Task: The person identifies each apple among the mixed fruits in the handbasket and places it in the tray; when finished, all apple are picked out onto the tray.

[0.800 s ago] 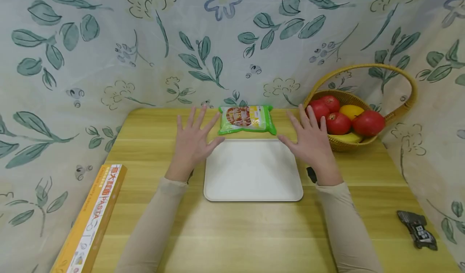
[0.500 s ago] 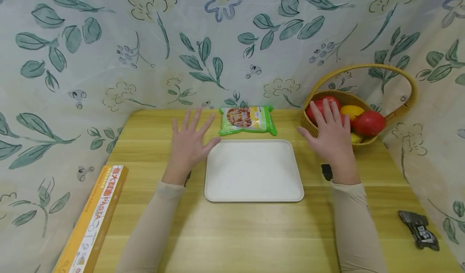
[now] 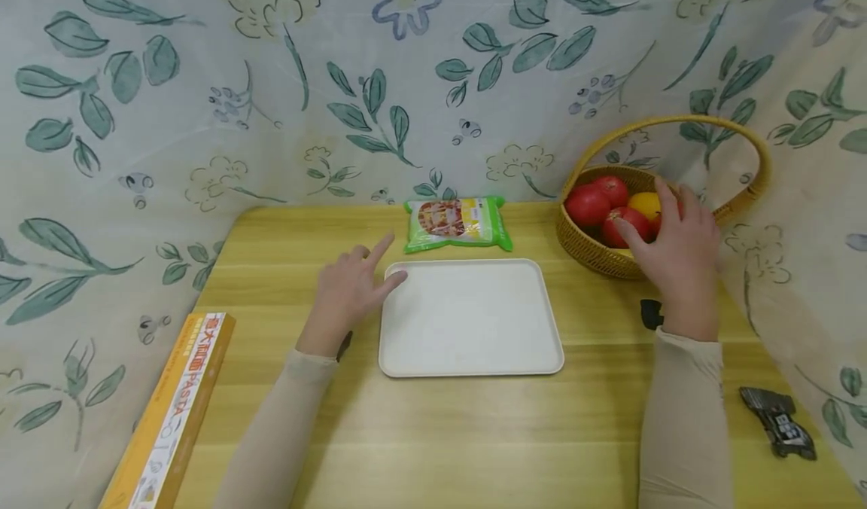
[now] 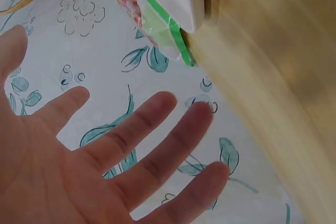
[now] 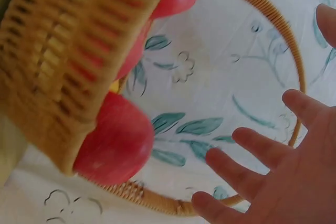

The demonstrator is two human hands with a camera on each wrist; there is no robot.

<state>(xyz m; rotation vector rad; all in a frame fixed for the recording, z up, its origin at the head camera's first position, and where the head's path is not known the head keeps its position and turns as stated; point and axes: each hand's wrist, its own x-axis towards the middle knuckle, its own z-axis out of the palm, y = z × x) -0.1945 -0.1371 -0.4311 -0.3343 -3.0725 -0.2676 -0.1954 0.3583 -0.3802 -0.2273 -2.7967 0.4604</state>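
My right hand [image 3: 680, 260] hovers at the right side of the wicker basket [image 3: 589, 257], its fingers loosely bent and holding nothing. It hides part of the fruit in the head view. Several red fruits [image 3: 588, 205] and a yellow fruit [image 3: 645, 204] show inside. In the right wrist view, a large red fruit [image 5: 118, 140] bulges over the rim, apart from the fingers. My left hand [image 3: 345, 291] hangs at the left edge of the white tray [image 3: 470, 321], fingers relaxed. The left wrist view shows its palm [image 4: 47, 182] with nothing in it.
Behind the tray lies a green-and-white food packet [image 3: 454, 224]. A long orange pasta box [image 3: 165, 411] lies at the table's left edge. A small black packet [image 3: 779, 422] lies at the right. Floral cloth [image 3: 406, 102] hangs close behind the table [image 3: 467, 434].
My right hand has moved right, from above the tray's right corner to the basket's right side. My left hand has drawn slightly back toward me, its fingers now more bent.
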